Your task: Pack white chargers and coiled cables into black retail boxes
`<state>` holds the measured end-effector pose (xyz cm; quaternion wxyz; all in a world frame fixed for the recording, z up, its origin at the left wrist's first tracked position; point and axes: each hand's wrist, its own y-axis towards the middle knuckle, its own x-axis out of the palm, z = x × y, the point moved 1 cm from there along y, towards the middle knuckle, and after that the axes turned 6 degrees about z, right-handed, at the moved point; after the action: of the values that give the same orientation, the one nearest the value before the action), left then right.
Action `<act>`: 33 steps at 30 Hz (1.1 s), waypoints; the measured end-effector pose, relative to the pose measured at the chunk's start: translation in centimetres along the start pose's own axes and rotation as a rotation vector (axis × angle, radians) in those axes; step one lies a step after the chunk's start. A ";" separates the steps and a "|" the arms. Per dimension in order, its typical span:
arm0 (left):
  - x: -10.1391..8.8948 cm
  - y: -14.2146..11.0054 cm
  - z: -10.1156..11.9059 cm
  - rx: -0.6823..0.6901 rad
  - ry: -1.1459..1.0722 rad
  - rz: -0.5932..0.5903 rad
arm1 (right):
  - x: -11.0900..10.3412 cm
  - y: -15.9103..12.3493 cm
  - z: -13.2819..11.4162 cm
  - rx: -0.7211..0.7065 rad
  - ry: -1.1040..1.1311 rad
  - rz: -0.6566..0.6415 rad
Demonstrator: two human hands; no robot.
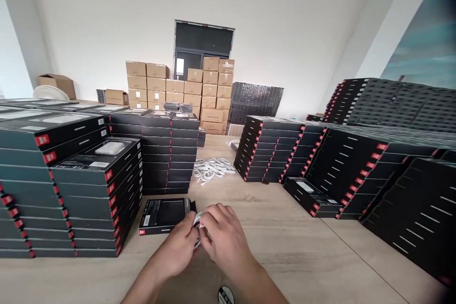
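Observation:
My left hand [183, 242] and my right hand [224, 232] meet over the front of the table. Between them is a coiled white cable [197, 220], pinched in the fingers of both; most of the coil is hidden behind them. Just left of the hands lies a black box [164, 213] with a dark window in its top and a red corner label. Its right end flap stands up, close to my left hand. Farther back on the table is a loose pile of white cables [214, 169].
Tall stacks of black boxes stand at the left [85, 204] and right [342, 166]. One lone black box [311, 197] lies by the right stack. A round black-and-white sticker [225, 295] is at the table's [270, 228] front edge. Brown cartons [192, 88] are piled behind.

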<state>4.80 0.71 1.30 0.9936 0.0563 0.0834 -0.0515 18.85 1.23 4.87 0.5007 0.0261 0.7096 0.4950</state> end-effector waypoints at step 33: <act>3.8 -0.5 1.0 -0.145 -0.381 -0.018 | 2.5 -1.3 -0.4 1.166 1.483 0.113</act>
<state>8.62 -0.30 1.59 0.9924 -0.0268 -0.1019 -0.0642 17.85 1.66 2.21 -0.1951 -0.0149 0.9804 -0.0242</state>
